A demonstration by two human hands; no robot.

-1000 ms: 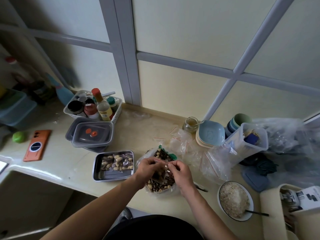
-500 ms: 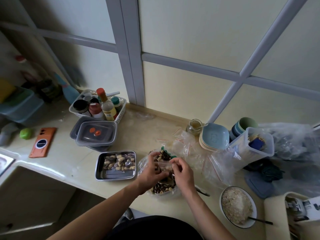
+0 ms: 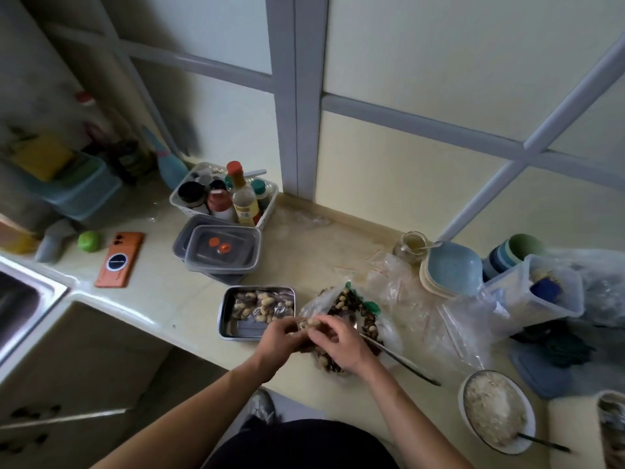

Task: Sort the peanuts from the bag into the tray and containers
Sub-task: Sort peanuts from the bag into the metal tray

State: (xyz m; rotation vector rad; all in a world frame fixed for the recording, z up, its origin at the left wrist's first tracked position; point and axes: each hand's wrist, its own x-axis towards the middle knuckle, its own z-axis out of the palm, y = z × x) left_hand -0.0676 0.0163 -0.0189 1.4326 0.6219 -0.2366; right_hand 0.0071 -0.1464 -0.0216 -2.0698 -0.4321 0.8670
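Closest in, the left hand (image 3: 280, 337) and the right hand (image 3: 339, 345) meet over the front edge of the pale counter (image 3: 162, 299), the fingers of both curled in and pinching a small clear packet (image 3: 306, 323) of peanuts between them. Just beyond and under the right hand lies the open plastic bag (image 3: 313, 304), slumped on the counter with peanuts in the shell (image 3: 345, 299) mixed with darker pieces showing through its mouth. A long metal utensil (image 3: 400, 359) runs out from the bag toward the right. Further right, near the counter's edge, stands a white bowl (image 3: 522, 445) of pale grains with a dark handle resting in it. Just left of the bag, touching distance from the left hand, sits the metal tray (image 3: 224, 314), which holds filled packets of peanuts (image 3: 263, 303) along its far side. Behind the tray are stacked lidded containers (image 3: 221, 252), and to their left an orange phone (image 3: 119, 258) lies flat beside a green ball (image 3: 89, 241). Loose clear bags (image 3: 422, 309) spread right of the peanut bag, with a glass jar (image 3: 411, 247) and a stack of blue plates (image 3: 452, 267) behind them. Farthest back, a white basket (image 3: 177, 201) of bottles stands against the frosted window frame (image 3: 296, 96).
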